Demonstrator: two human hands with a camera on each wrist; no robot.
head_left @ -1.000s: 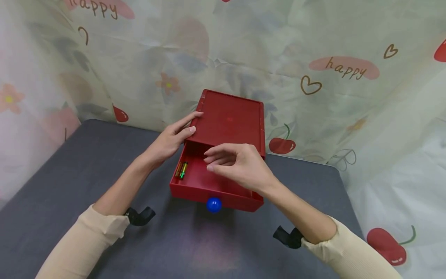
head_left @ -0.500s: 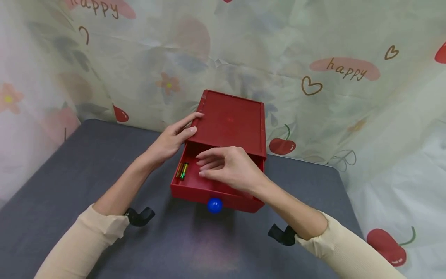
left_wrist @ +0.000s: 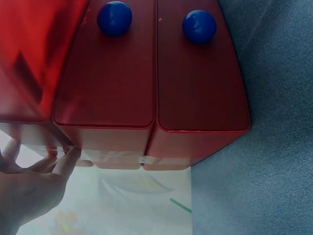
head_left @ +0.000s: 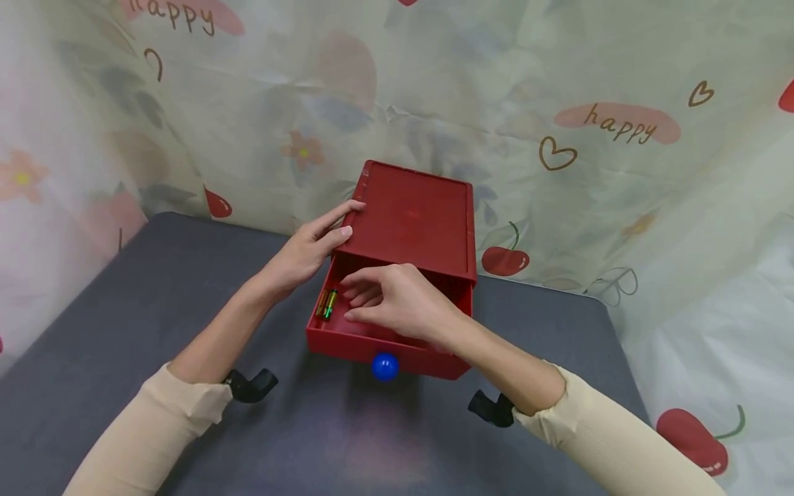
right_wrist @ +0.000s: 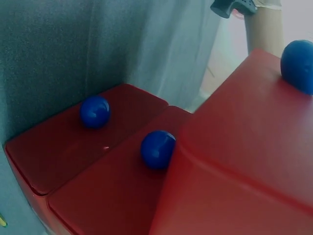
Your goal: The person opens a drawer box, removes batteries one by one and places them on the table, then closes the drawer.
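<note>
A dark grey table (head_left: 558,351) with rounded far corners stands before a pale, creased cloth (head_left: 446,76) that hangs behind it and at both sides. Red cherries (head_left: 505,261), brown heart outlines (head_left: 557,154), orange flowers (head_left: 303,151) and the word "happy" on pink patches (head_left: 617,124) are printed across the cloth. Its sides look brighter, and a pinkish sheen (head_left: 384,448) lies on the table

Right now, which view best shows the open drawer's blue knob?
Head view: the blue knob is whole and unobstructed on the open drawer's front. Right wrist: seen up close but cut off by the right edge. Left wrist: not in frame; the two knobs there belong to the closed drawers.
</note>
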